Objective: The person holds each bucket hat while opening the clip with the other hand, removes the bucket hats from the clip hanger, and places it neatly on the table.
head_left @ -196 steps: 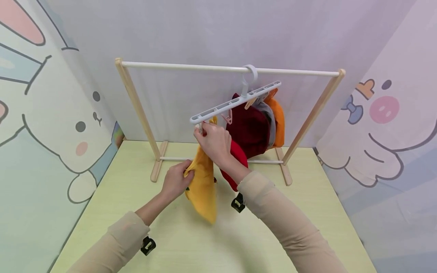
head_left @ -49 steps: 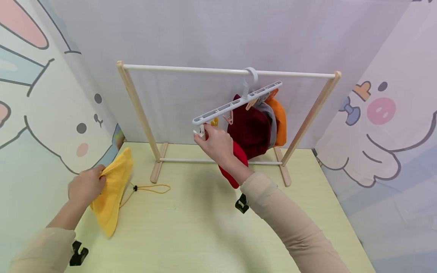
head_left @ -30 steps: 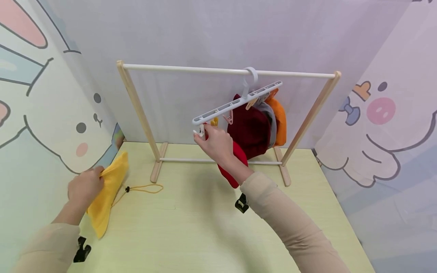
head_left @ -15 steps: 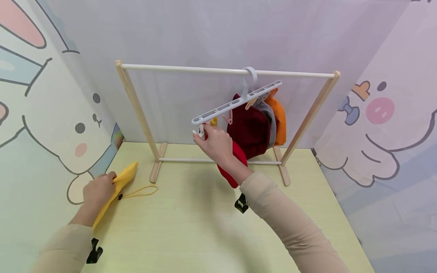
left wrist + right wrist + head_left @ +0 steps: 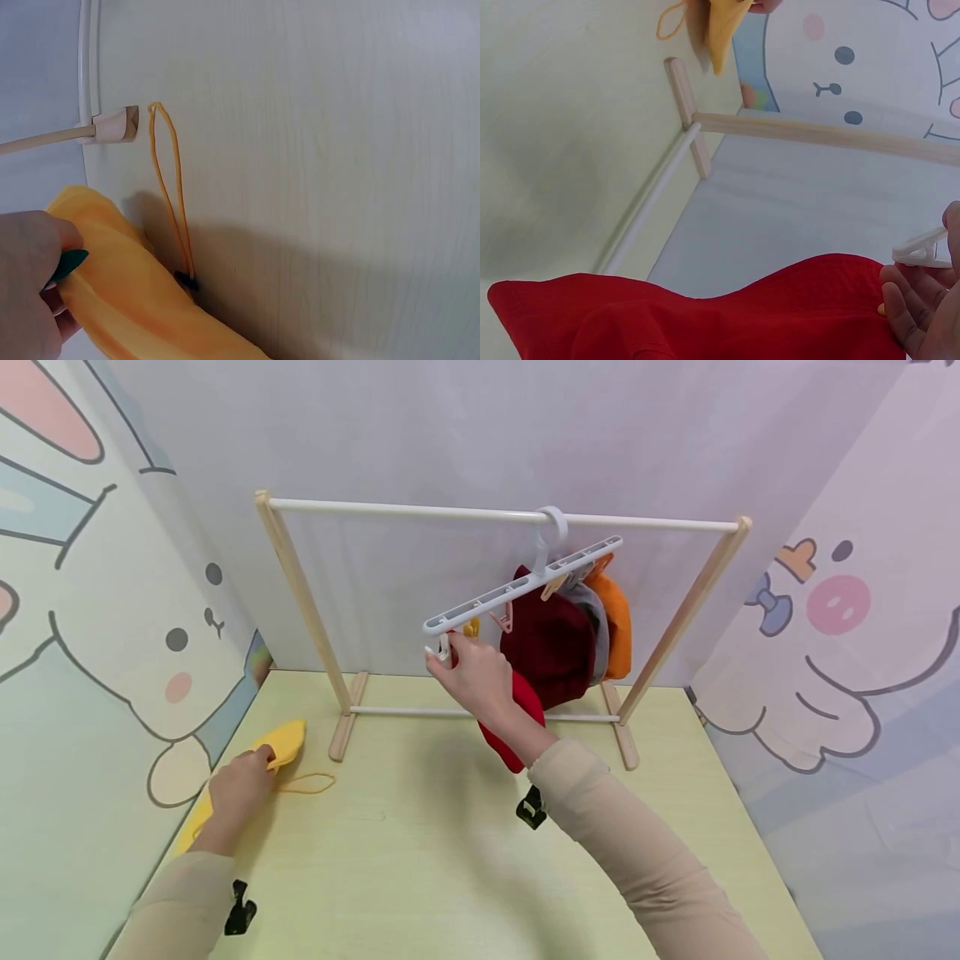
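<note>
My left hand (image 5: 242, 785) grips a yellow hat (image 5: 287, 741) low at the table's left side. A loop of yellow cord (image 5: 174, 180) with a dark toggle trails from the hat, and a small green leaf shape (image 5: 69, 264) shows by the fingers. My right hand (image 5: 474, 672) pinches a white clip (image 5: 443, 647) at the near left end of the pale clip hanger (image 5: 517, 586). Behind that hand hangs a red hat (image 5: 705, 322), partly hidden by the wrist in the head view. Maroon (image 5: 547, 647), grey (image 5: 597, 631) and orange hats (image 5: 619, 622) hang farther along.
The hanger hooks over the white rod (image 5: 390, 510) of a wooden-legged rack (image 5: 300, 589) on the pale table (image 5: 420, 877). A pink clip (image 5: 504, 619) and a yellow clip (image 5: 471, 627) hang near my right hand. Cartoon-printed walls enclose the sides.
My left hand has carried the yellow hat from beneath the hanger to the left, then lowered it towards the table and turned it. My right hand has stayed at the white clip.
</note>
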Demonstrator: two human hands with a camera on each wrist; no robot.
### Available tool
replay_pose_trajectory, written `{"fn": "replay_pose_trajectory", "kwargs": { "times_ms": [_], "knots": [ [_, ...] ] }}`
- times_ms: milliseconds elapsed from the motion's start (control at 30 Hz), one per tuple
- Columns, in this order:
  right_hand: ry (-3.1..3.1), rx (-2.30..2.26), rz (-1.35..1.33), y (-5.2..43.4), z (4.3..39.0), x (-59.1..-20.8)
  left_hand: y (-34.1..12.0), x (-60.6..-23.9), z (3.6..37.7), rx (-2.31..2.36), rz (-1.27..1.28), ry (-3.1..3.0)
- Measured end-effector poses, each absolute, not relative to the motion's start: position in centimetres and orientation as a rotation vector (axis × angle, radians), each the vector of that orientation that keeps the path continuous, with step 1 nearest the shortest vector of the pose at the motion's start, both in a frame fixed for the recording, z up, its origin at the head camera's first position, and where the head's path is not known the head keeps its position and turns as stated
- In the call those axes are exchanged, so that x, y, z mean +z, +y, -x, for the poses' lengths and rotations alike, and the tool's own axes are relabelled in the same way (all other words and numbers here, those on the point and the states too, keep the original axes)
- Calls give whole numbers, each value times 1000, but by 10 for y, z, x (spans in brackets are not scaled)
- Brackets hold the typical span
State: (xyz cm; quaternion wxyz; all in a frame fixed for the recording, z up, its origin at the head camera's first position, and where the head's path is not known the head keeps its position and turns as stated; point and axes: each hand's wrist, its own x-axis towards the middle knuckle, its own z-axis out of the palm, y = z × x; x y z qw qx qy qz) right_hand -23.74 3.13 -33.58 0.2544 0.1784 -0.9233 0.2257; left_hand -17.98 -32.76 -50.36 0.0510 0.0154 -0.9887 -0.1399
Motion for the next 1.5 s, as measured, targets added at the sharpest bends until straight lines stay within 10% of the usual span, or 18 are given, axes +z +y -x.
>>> {"fn": "replay_pose_trajectory", "kwargs": {
  "times_ms": [1500],
  "knots": [
    [-2502,620,-482,32,238,-338,-303,-533,171,-547,-144,-3237]
  ]
}}
